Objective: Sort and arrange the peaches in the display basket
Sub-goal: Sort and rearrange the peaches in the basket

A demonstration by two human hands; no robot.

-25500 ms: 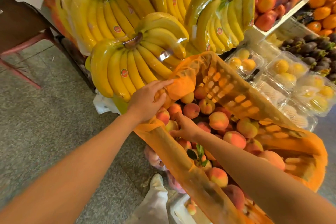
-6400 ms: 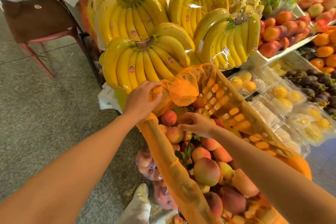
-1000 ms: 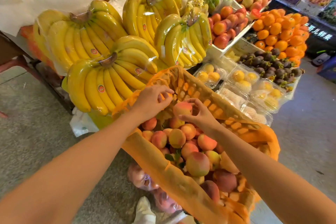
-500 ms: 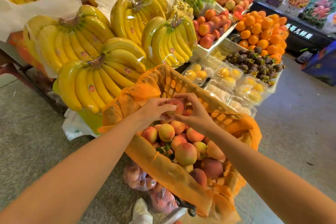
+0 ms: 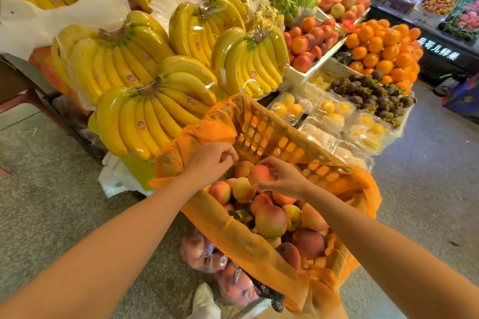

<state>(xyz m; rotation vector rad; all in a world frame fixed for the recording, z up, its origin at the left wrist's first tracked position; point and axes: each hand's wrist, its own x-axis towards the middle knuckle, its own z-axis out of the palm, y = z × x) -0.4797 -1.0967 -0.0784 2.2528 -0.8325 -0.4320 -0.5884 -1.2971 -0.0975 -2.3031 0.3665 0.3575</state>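
An orange slotted display basket [image 5: 272, 137] lined with orange film [image 5: 246, 243] stands tilted in front of me, with several red-yellow peaches [image 5: 270, 220] piled in it. My right hand [image 5: 285, 176] grips one peach [image 5: 260, 173] at the far end of the pile. My left hand [image 5: 211, 160] hovers at the basket's far left corner with its fingers bunched, the tips beside another peach [image 5: 243, 168]. Whether those fingers hold anything is hidden.
Wrapped banana bunches [image 5: 155, 111] crowd the stand just behind the basket. Clear boxes of yellow fruit [image 5: 334, 116], mangosteens [image 5: 373, 90] and oranges [image 5: 383, 44] lie to the right. A plastic bag of peaches [image 5: 202, 254] sits on the floor under the basket, near my shoe [image 5: 204, 300].
My left hand has come off the peach both hands touched and drawn back left. My right hand has lowered that peach slightly onto the pile. The view has tilted up.
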